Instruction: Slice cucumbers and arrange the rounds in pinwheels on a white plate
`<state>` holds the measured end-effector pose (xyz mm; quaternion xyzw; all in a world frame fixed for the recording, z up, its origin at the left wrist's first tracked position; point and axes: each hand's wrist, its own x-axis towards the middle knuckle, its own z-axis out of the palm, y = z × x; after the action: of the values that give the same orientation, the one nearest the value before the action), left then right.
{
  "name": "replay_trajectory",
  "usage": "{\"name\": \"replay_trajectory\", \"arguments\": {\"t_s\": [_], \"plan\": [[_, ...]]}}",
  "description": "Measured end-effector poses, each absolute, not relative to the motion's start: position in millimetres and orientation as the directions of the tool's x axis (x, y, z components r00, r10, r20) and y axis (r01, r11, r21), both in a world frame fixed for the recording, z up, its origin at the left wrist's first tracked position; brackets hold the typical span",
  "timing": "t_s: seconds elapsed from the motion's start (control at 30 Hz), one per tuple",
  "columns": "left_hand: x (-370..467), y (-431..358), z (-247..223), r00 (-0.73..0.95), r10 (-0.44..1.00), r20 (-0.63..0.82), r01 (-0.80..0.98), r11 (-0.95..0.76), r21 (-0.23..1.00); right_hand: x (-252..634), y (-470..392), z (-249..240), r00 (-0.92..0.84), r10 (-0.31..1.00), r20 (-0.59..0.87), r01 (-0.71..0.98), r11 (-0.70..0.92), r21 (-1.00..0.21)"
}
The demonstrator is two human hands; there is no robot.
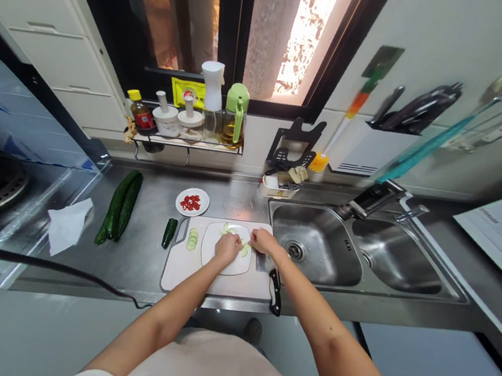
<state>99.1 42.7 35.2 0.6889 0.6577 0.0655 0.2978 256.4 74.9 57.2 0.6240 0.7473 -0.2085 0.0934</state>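
Note:
A white square plate (210, 249) lies on the white cutting board (180, 274), with thin cucumber slices (244, 250) along its far and right parts. Over the plate, my left hand (226, 248) has its fingers pinched beside those slices. My right hand (263, 241) is closed too, at the plate's right edge. Whatever sits between the fingertips of either hand is too small to make out. A short row of cucumber slices (192, 240) rests on the board's left side. The black-handled knife (274, 291) lies at the board's right edge, its blade partly hidden by my right arm.
Left of the board are a cucumber piece (169, 233), two long cucumbers (120, 207) and a paper towel (67, 224). Behind it stands a small plate (204, 205) of chopped red pieces. A double sink (317, 247) is at right; a condiment rack (187, 143) hangs under the window.

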Motion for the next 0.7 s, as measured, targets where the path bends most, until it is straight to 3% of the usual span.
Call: {"name": "replay_trajectory", "arguments": {"t_s": [0.7], "plan": [[103.5, 47.4, 34.1, 0.104, 0.933, -0.344, 0.887, 0.069, 0.456, 252.6, 71.1, 55.8, -0.174, 0.879, -0.444, 0.978, 0.101, -0.182]]}}
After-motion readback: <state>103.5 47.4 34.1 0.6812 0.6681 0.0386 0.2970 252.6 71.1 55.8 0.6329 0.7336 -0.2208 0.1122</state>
